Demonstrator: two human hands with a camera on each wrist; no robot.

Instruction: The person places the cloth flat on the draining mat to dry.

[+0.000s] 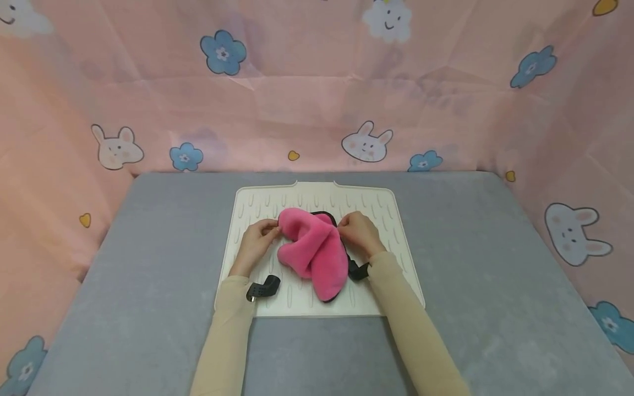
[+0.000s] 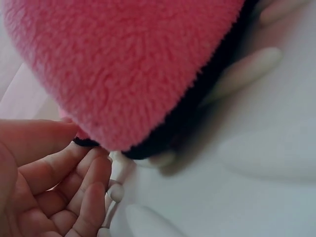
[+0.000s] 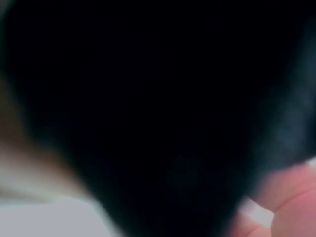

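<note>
A pink fleecy cloth [image 1: 312, 247] with a black edging lies bunched and folded over a cream ridged mat [image 1: 247, 209]. At its upper left edge my left hand [image 1: 256, 242] pinches the cloth between thumb and fingers. The left wrist view shows the thumb and fingertips on a pink and black bit of the cloth [image 2: 123, 74], above the mat's raised ridges. On the other side my right hand [image 1: 360, 232] pinches the black-trimmed upper right edge. A dark, blurred part fills most of the right wrist view, with some fingers [image 3: 296, 202] at its lower right.
The mat lies on a grey cloth-covered table [image 1: 163, 264]. Behind and at both sides hangs a pink curtain [image 1: 297, 104] printed with rabbits, flowers and clouds. A black wrist camera [image 1: 264, 287] sits by the left sleeve, another [image 1: 358, 270] by the right.
</note>
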